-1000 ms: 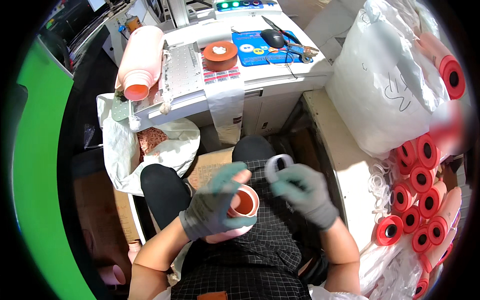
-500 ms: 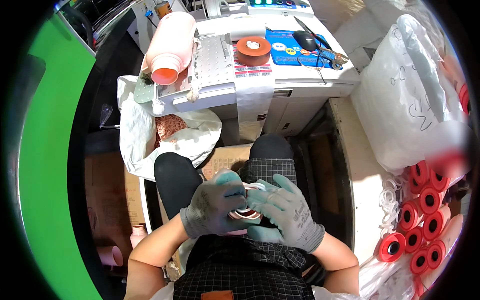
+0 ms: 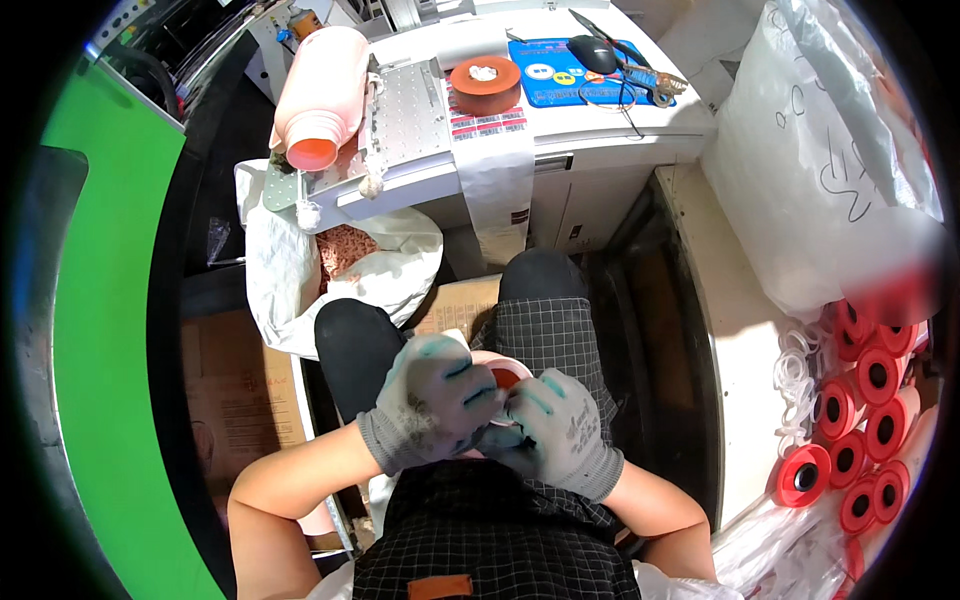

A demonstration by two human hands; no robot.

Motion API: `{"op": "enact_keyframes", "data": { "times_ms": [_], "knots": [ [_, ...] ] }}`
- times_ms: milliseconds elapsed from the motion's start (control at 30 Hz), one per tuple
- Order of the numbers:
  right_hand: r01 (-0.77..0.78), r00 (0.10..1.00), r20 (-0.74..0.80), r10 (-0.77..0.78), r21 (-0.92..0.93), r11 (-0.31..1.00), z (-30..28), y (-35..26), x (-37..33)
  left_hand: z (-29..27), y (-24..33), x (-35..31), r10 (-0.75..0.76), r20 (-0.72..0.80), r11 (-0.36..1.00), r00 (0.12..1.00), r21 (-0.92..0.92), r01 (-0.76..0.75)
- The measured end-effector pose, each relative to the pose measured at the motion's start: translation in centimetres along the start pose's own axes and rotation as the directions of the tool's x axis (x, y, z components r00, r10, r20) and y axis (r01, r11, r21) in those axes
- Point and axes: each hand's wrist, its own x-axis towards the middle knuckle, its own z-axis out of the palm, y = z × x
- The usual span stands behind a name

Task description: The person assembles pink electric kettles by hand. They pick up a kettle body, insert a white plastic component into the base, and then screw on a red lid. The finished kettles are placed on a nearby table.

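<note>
A pink plastic bottle is held upright at my lap, its open mouth (image 3: 508, 372) showing between my gloved hands; most of its body is hidden. My left hand (image 3: 430, 400), in a grey and green glove, is closed with curled fingers against the bottle's near left side. My right hand (image 3: 562, 430), gloved alike, has bent fingers meeting the left ones just below the mouth. A thin white ring (image 3: 503, 418) shows in part between the fingertips, apparently pinched by the right hand. Both knees lie beyond the hands, under dark cloth and a checked apron.
A large pink bottle (image 3: 325, 95) lies on the perforated metal plate (image 3: 408, 120) ahead. An orange tape roll (image 3: 486, 85) sits beside it. Below stands a white sack (image 3: 275, 300) of pinkish bits. Loose white rings (image 3: 795, 385) and several red-rimmed pink bottles (image 3: 885, 430) lie at right.
The white rings that showed between my hands are mostly hidden now. My right hand's fingers have curled inward, and the bottle's mouth shows higher between the hands. The whole view has shifted slightly.
</note>
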Motion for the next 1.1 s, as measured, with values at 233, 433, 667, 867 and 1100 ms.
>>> {"op": "enact_keyframes", "data": {
  "times_ms": [233, 433, 667, 867, 1100],
  "knots": [
    [-0.012, 1.000, -0.018, 0.011, -0.076, 0.997, 0.2, 0.9, -0.4, -1.4, 0.5, 4.0, -0.131, 0.232, 0.981, 0.964, 0.168, 0.093],
    [-0.039, 0.996, 0.068, 0.049, -0.146, 0.989, -0.4, 1.3, -0.7, -2.3, -1.3, 8.8, -0.017, 0.490, 0.978, 0.872, 0.189, -0.087],
    [-0.053, 0.996, 0.074, 0.057, -0.047, 0.997, -0.6, 2.1, -0.8, 0.0, -2.4, 9.6, -0.033, 0.666, 0.999, 0.745, 0.049, 0.001],
    [-0.068, 0.996, -0.060, 0.064, -0.069, 0.995, -0.3, 2.4, -2.4, 1.1, -2.7, 10.4, 0.033, 0.513, 0.998, 0.858, -0.070, 0.003],
    [-0.054, 0.998, -0.029, 0.052, -0.052, 0.997, -1.6, 1.5, -5.3, 15.0, -17.3, 5.2, -0.927, 0.172, 0.138, 0.334, -0.670, 0.729]
  ]
}}
